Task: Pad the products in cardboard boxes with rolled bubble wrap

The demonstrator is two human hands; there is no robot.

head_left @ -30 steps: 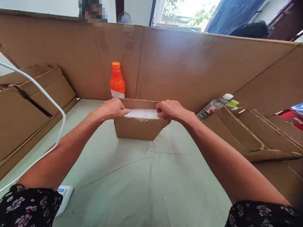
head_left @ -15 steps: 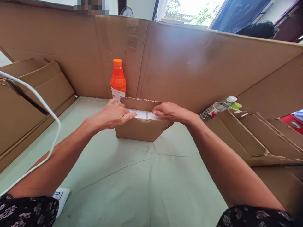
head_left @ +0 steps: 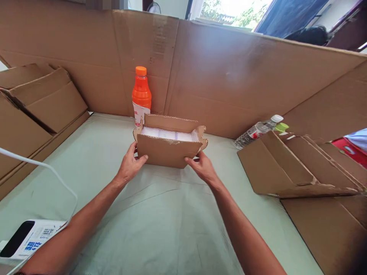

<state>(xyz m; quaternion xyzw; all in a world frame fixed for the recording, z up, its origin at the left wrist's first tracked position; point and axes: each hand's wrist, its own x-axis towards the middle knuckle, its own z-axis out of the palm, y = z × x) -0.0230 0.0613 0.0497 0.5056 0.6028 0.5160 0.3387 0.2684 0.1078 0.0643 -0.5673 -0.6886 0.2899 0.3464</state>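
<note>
A small cardboard box (head_left: 166,154) with its top flaps up stands on the pale green cloth. White wrapped contents (head_left: 169,134) fill it close to the rim; their kind is unclear. At the box's left lower corner is my left hand (head_left: 130,165), thumb on the front face and fingers round the side. My right hand (head_left: 202,166) grips the right lower corner the same way, its fingertips partly hidden behind the box. An orange bottle (head_left: 141,91) with a white label stands just behind the box's left end.
A tall cardboard wall (head_left: 229,84) closes off the back. Cardboard boxes (head_left: 286,164) stand at the right, with a clear plastic bottle (head_left: 255,133) beside them. More folded cardboard (head_left: 51,99) is on the left. A white cable (head_left: 57,176) hangs over a white packet (head_left: 40,238) and my left forearm.
Both hands have left the box's open top and moved down to its lower corners. The flaps and white contents now show more fully.
</note>
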